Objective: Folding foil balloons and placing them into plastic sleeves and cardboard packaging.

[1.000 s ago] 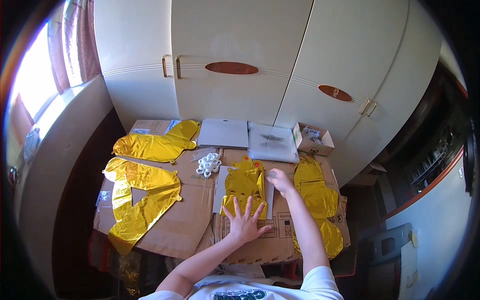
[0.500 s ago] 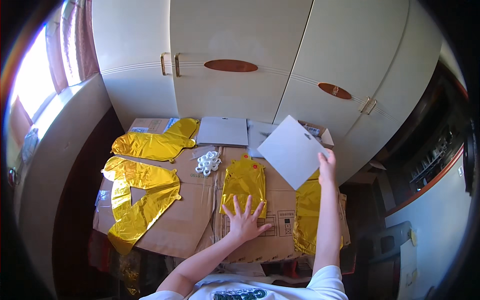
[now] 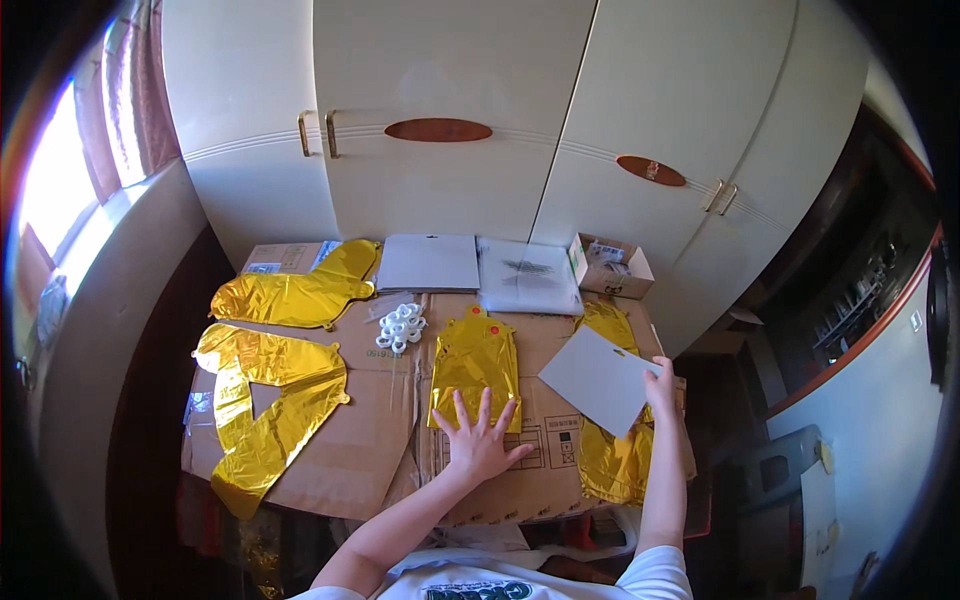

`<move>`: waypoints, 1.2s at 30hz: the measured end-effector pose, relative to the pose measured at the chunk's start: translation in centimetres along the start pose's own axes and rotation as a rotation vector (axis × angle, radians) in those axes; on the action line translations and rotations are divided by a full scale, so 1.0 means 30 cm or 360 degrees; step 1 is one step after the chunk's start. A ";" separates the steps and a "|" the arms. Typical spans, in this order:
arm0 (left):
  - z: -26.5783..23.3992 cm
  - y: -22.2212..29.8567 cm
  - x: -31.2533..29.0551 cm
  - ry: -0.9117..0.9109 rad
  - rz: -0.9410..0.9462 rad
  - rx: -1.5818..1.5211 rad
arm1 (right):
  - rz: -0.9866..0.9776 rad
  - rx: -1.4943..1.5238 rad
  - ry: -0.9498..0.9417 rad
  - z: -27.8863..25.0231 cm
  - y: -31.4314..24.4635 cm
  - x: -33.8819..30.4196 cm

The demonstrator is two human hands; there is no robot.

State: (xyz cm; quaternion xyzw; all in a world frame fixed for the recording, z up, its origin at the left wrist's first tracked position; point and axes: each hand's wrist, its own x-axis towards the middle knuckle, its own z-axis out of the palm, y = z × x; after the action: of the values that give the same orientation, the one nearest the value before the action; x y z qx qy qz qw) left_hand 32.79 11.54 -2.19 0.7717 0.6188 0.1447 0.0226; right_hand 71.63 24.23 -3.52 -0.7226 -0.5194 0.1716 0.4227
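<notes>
My left hand (image 3: pixel 480 440) lies flat with fingers spread on the lower edge of a folded gold foil balloon (image 3: pixel 476 360), which has two small red dots near its top. In my right hand (image 3: pixel 660 388) is a white card (image 3: pixel 600 378) with a hanging slot, gripped by one corner and tilted. Beneath the card, partly hidden, lies another gold foil balloon (image 3: pixel 615 465) at the right of the table. Up and left of my left hand sits a small pile of white rings (image 3: pixel 400 328).
Cardboard (image 3: pixel 330 440) covers the table. Two gold foil balloons (image 3: pixel 300 298) spread over its left side. Along the back stand a stack of white cards (image 3: pixel 430 262), clear plastic bags (image 3: pixel 530 275) and an open small box (image 3: pixel 612 268). Pale cabinets (image 3: pixel 440 60) rise behind.
My right hand has brought the white card down and slightly toward me, over the right balloon. The plastic bags and small box behind now show. My left hand stays on the folded balloon.
</notes>
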 end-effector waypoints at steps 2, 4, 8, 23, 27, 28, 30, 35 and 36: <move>0.004 -0.006 -0.003 0.0012 -0.0011 0.0016 | -0.0308 -0.0477 0.0227 0.038 -0.041 -0.042; 0.010 -0.014 -0.008 0.0012 -0.0016 0.0044 | -0.0715 -0.0810 0.0364 0.090 -0.163 -0.132; 0.005 -0.004 -0.005 -0.0001 -0.0003 0.0070 | -0.1368 -0.0514 -0.0284 0.225 -0.366 -0.269; 0.022 -0.005 0.001 -0.0014 -0.0004 0.0066 | -0.1750 -0.0527 -0.0847 0.383 -0.406 -0.318; 0.024 -0.004 0.000 -0.0008 0.0017 0.0076 | -0.1826 -0.0558 -0.0909 0.380 -0.408 -0.303; 0.024 -0.003 0.000 -0.0009 0.0020 0.0079 | -0.1833 -0.0561 -0.0922 0.380 -0.407 -0.299; 0.023 -0.002 0.001 -0.0007 0.0022 0.0084 | -0.1852 -0.0564 -0.0949 0.380 -0.408 -0.292; 0.024 -0.005 0.003 -0.0007 0.0018 0.0091 | -0.1837 -0.0606 -0.0984 0.393 -0.404 -0.272; 0.026 -0.005 0.003 0.0000 0.0019 0.0088 | -0.1827 -0.0604 -0.0980 0.392 -0.402 -0.271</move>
State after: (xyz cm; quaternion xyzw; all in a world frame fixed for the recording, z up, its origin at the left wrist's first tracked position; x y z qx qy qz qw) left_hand 32.87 11.77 -2.95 0.7757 0.6180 0.1276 0.0006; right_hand 52.98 23.28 -2.42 -0.3121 -0.9386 0.0238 0.1453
